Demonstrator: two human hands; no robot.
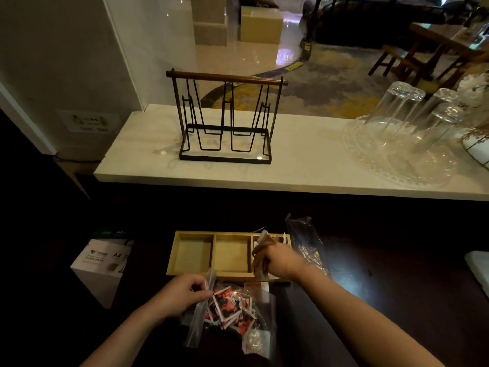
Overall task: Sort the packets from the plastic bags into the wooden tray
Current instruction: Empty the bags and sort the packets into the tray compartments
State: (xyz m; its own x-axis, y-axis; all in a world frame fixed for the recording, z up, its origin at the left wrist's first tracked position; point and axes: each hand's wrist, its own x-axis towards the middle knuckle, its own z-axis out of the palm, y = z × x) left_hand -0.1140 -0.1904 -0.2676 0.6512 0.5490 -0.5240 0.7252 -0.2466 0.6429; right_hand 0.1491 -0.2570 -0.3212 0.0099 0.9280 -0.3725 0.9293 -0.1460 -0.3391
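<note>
A wooden tray (194, 235) with three compartments lies on the dark table. Its left and middle compartments hold nothing. My right hand (280, 260) is over the right compartment, shut on several brown packets (260, 263) that stand partly inside it. In front of the tray lies a clear plastic bag (262, 332) full of red, white and black packets (227, 305). My left hand (182, 294) pinches the bag's open left edge. A second, crumpled clear bag (304, 239) lies just right of the tray.
A white A4 paper box (103, 263) stands left of the tray. Behind, a white marble counter (304, 168) carries a black wire rack (225, 120) and upturned glasses (404, 120) on a glass plate. A white object (479, 268) sits at the table's right edge.
</note>
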